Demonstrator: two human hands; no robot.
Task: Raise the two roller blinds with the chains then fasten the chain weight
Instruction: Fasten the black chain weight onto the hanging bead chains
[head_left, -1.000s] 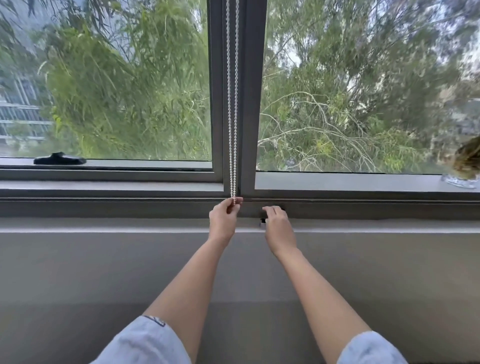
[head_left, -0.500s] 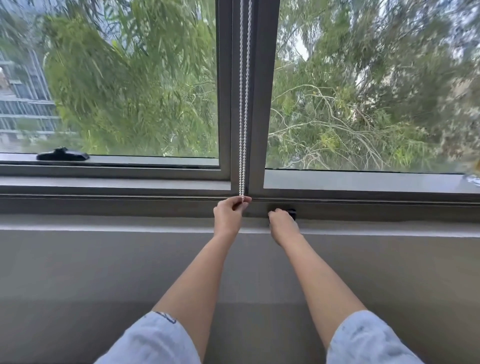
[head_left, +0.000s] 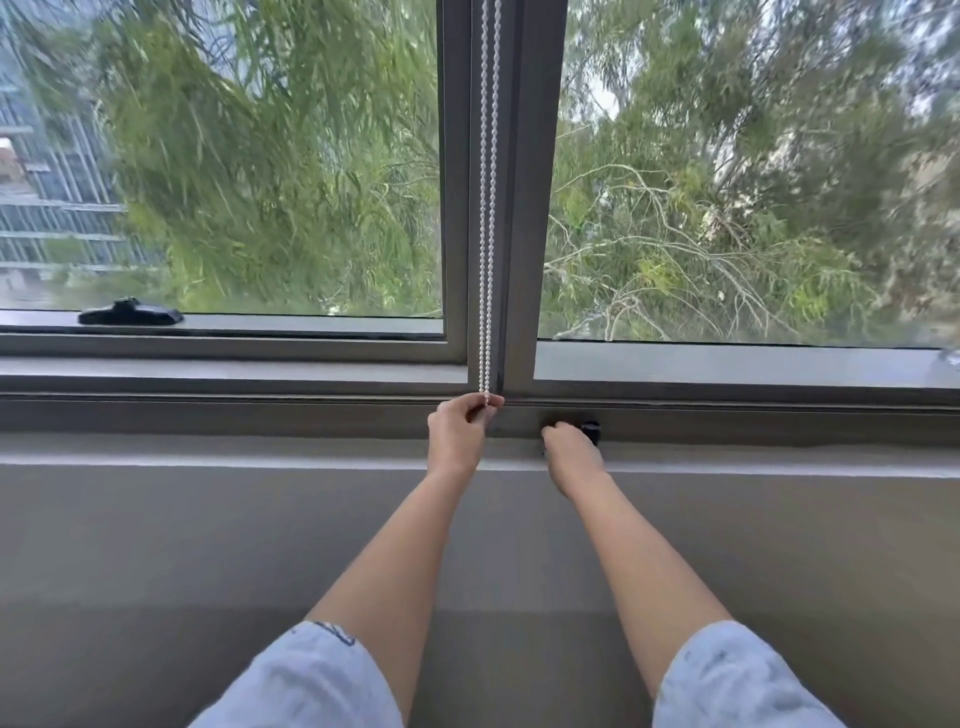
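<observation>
A white bead chain hangs as a double strand down the grey centre mullion between two window panes. My left hand pinches the chain's bottom loop just below the lower frame rail. My right hand rests to the right of it on the sill, fingers curled against a small black fitting fixed to the frame. Whether those fingers grip the fitting is hidden. No blind fabric shows in the panes.
A black window handle lies on the left pane's lower frame. A grey sill ledge runs across below the window, with a plain grey wall under it. Trees fill the glass outside.
The view has shifted a little left, so the mullion and chain sit further right. My right hand slid right and now uncovers the black fitting. My left hand keeps its hold on the chain.
</observation>
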